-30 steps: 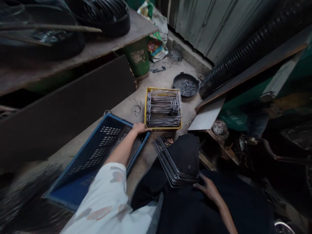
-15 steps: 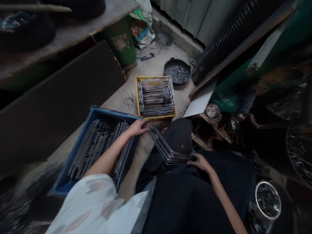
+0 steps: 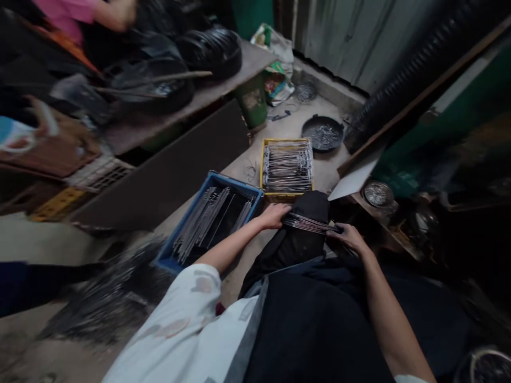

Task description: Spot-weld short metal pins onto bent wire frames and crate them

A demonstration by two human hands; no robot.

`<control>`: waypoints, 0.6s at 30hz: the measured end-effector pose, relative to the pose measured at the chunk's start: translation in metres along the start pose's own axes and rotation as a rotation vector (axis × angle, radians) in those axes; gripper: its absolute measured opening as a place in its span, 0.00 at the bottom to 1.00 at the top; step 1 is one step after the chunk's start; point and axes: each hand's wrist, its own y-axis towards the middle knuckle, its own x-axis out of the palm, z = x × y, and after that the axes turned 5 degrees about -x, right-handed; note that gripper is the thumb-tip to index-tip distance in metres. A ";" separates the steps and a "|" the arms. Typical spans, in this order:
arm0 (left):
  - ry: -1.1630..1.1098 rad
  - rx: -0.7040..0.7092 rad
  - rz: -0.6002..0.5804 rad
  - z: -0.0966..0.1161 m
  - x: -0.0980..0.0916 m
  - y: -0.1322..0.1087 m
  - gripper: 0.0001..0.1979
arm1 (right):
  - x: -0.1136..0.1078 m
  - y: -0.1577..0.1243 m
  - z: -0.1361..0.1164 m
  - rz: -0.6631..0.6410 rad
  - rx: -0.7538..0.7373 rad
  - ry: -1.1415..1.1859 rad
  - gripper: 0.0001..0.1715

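A bundle of bent metal wire frames (image 3: 307,223) lies across my dark-clad knee, seen nearly edge-on. My left hand (image 3: 275,215) closes on its left end, and my right hand (image 3: 348,236) grips the right end. Just beyond the knee stands a yellow crate (image 3: 287,193) packed with rows of similar wire frames (image 3: 288,166). Left of my left forearm is a blue crate (image 3: 163,260) with more dark wire pieces (image 3: 203,221) leaning in it; a gap shows between its stacks.
A black pan (image 3: 322,133) of small metal parts sits behind the yellow crate. At left, a workbench (image 3: 251,66) carries dark tubs, and a person in a pink top (image 3: 74,13) is behind it. A bowl of metal parts (image 3: 377,194) stands at right. Dark wire (image 3: 120,292) lies on the floor.
My view has swung left, bringing more workbench and a person into sight. The wire frames have turned from spread and tilted to nearly edge-on across my knee, with both hands at their ends.
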 end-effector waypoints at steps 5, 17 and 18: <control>-0.094 0.065 0.020 0.014 -0.028 -0.021 0.36 | 0.015 -0.016 0.014 0.126 -0.099 -0.171 0.30; -0.272 0.190 0.034 0.052 -0.060 -0.002 0.16 | 0.035 -0.108 0.048 0.148 0.035 -0.293 0.20; -0.286 0.189 0.003 0.053 -0.063 -0.002 0.18 | 0.037 -0.110 0.046 0.135 0.059 -0.299 0.20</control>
